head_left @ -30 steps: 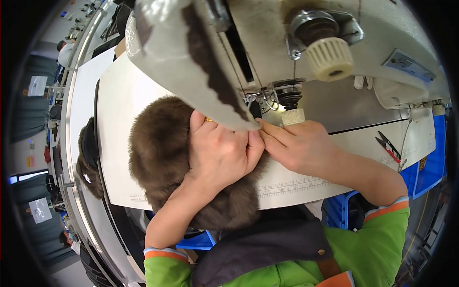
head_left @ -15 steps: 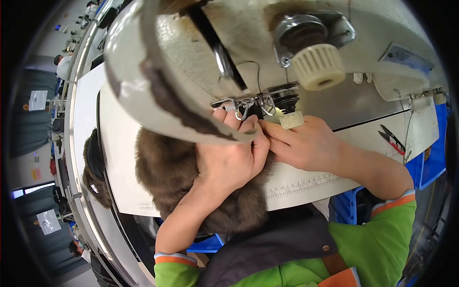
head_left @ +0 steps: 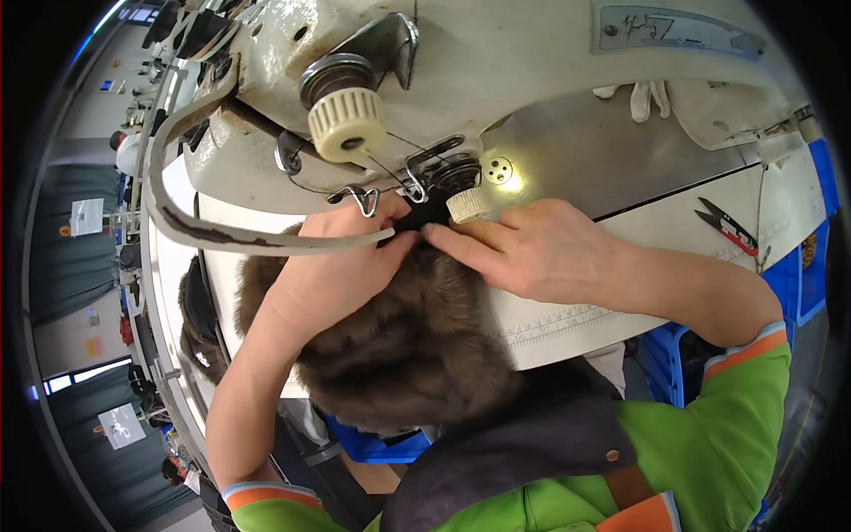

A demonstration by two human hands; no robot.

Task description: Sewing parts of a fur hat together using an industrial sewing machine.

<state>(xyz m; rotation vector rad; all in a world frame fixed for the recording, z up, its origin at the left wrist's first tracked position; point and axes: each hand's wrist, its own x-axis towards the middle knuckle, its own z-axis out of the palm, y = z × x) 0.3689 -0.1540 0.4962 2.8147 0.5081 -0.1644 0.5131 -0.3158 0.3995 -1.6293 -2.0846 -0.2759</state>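
A brown fur hat (head_left: 403, 350) with black cloth (head_left: 424, 215) at its upper edge lies on the white sewing machine bed, its lower part hanging over the front edge. My left hand (head_left: 341, 270) pinches the black cloth from the left, thumb toward the middle, its fingers partly hidden behind the machine's curved pale guard (head_left: 266, 239). From the right, my right hand (head_left: 550, 253) grips the same edge, index finger stretched to the cloth and meeting the left thumb. Just above both hands is the sewing machine head (head_left: 523, 53); its needle is hidden.
Red-handled thread snips (head_left: 729, 229) lie at the right of the bed. Ruler markings (head_left: 558, 325) run along the front. Blue bins (head_left: 660, 363) stand below. Another furry hat (head_left: 199, 310) sits at the left. White gloves (head_left: 650, 102) lie behind the machine. People work in the far left background.
My view has shifted, so the machine head appears further left. My hands have moved apart a little, and more black cloth shows between them. The fur has turned and spread below my hands.
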